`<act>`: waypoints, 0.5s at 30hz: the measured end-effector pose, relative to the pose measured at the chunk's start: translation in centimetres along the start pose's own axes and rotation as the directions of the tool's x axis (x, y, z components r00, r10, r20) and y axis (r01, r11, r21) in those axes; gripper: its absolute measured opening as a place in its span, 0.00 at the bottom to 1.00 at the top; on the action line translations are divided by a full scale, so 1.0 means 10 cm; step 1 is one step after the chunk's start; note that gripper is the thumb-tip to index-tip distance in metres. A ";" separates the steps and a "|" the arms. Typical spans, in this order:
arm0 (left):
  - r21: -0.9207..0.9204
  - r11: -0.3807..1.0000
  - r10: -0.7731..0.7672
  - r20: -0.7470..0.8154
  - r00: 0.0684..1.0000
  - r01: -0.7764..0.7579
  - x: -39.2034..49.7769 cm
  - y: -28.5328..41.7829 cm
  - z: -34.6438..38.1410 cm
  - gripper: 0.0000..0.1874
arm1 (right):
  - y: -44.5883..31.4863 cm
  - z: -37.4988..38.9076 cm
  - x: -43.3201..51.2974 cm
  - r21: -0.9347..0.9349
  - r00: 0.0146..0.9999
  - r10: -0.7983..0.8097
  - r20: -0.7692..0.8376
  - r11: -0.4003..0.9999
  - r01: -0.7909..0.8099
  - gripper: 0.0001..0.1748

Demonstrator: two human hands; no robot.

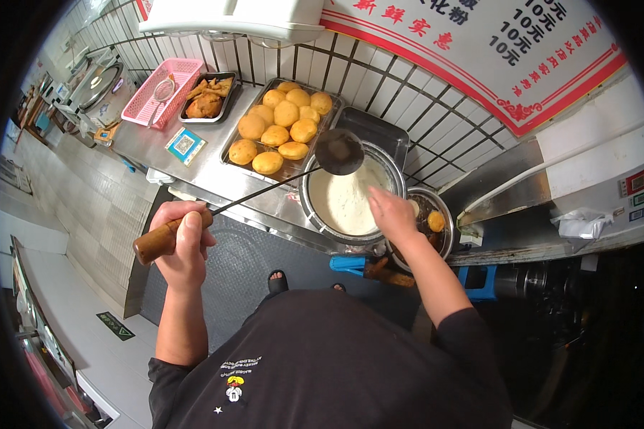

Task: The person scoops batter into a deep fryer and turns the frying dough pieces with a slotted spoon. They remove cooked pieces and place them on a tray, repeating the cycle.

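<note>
My left hand point(185, 249) grips the wooden handle point(155, 240) of a long, thin-shafted metal tool. Its round dark disc point(341, 152), a flat or shallow ladle head, hangs over the far left rim of a metal pot. Pale, wet dough or thick batter point(341, 201) fills much of this pot. Over the pot's right side, my right hand point(394, 214) reaches in with its fingertips at the pale mass; whether they hold any of it is unclear. Partly behind my right forearm, a round metal pan point(449, 236) of dark oil holds a golden fried piece point(436, 221).
Puffed golden fried cakes point(286, 113) fill a wire-racked tray on the steel counter point(214, 155). Farther left are a black tray of fried food point(204, 105) and a pink plastic basket point(163, 91) with a small strainer. A black tray point(373, 126) sits behind the pot, against the tiled wall.
</note>
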State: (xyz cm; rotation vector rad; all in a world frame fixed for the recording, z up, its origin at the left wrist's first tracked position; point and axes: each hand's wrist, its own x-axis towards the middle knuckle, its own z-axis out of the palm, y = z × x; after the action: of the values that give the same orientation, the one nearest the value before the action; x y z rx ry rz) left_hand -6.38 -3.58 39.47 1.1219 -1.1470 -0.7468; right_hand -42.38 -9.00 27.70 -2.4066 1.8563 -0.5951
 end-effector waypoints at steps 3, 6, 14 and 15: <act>0.026 1.000 -0.011 0.003 1.000 0.011 0.00 0.01 -0.09 0.13 | -0.18 0.26 0.05 0.064 0.992 -0.085 0.098 0.995 0.079 0.13; 0.032 0.999 0.021 -0.036 0.999 -0.020 0.01 0.01 -0.16 0.13 | -0.25 0.30 -0.18 0.250 0.991 -0.123 0.045 0.962 0.108 0.14; 0.072 0.997 0.015 -0.039 0.999 -0.012 -0.03 0.01 -0.19 0.12 | 0.16 -0.04 -0.72 0.792 0.517 0.653 0.553 -0.220 -0.570 0.16; 0.072 0.997 0.013 -0.039 0.999 -0.011 -0.03 0.00 -0.18 0.12 | 0.18 -0.08 -0.76 0.830 0.563 0.657 0.501 -0.183 -0.526 0.17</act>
State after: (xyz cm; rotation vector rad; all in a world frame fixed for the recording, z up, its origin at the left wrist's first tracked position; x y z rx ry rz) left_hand -4.73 -2.81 39.36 1.1841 -1.1545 -0.6759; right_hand -45.92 -2.20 25.85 -0.4562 1.4830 -1.2341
